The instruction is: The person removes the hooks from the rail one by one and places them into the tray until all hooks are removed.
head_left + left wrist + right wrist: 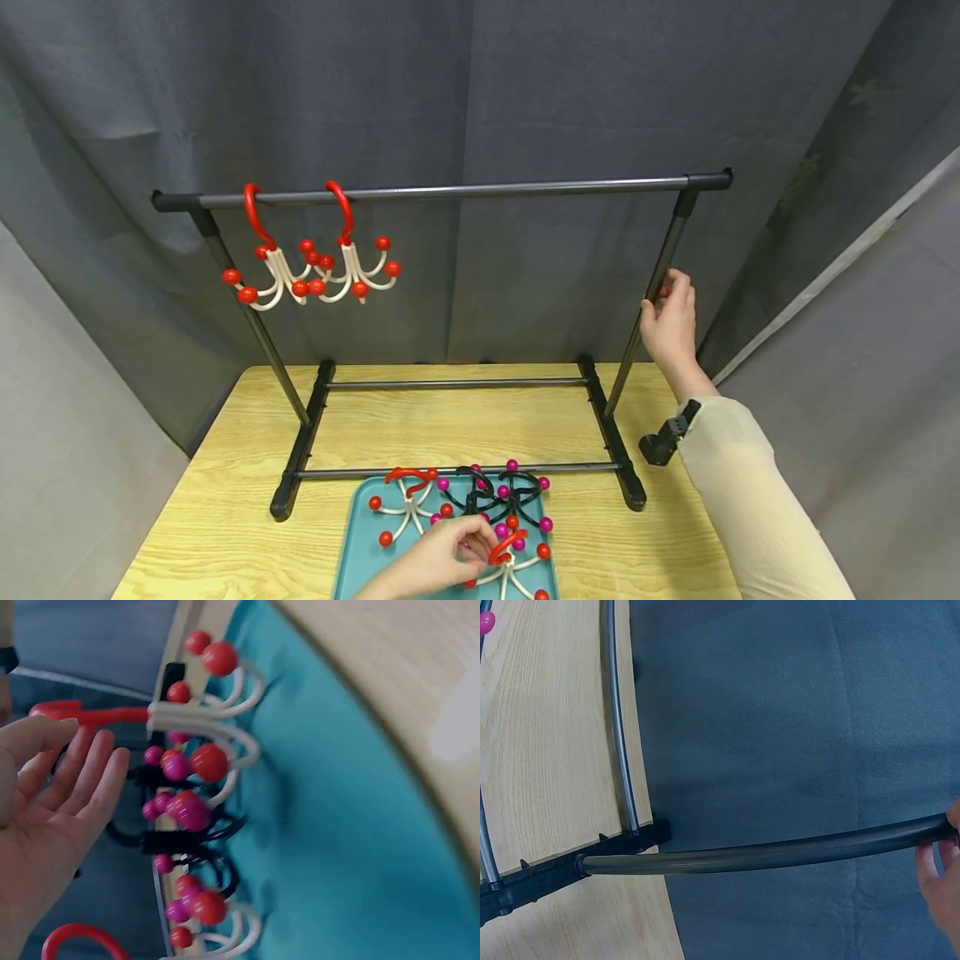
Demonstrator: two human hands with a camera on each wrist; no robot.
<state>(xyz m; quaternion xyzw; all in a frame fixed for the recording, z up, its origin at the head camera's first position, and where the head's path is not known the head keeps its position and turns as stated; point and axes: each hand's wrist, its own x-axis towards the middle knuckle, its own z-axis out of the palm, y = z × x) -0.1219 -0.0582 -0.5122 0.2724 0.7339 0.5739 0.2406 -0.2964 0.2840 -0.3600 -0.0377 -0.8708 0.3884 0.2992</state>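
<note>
Prob. snagging's the worry: L grip [442, 557] pinches the near white hanger [508, 564] by its red hook [120, 715] on tray [367, 558], w/ black hangers [514, 500] just beside; they may tangle on lift-off. R grip [671, 321] curls round post [628, 362]; a tug could tip rack [525, 190].

Rack [457, 384] and tray [367, 571] on a tabletop [195, 508]

Curtain [540, 92] behind the rack, tray before it. Two hung hangers [352, 260] occupy the crossbar's [525, 189] left end; tray hangers [409, 505] lie far left, far right and near right. Left hand [446, 554]: over the tray; right hand [670, 327]: at the right upright [630, 354].
</note>
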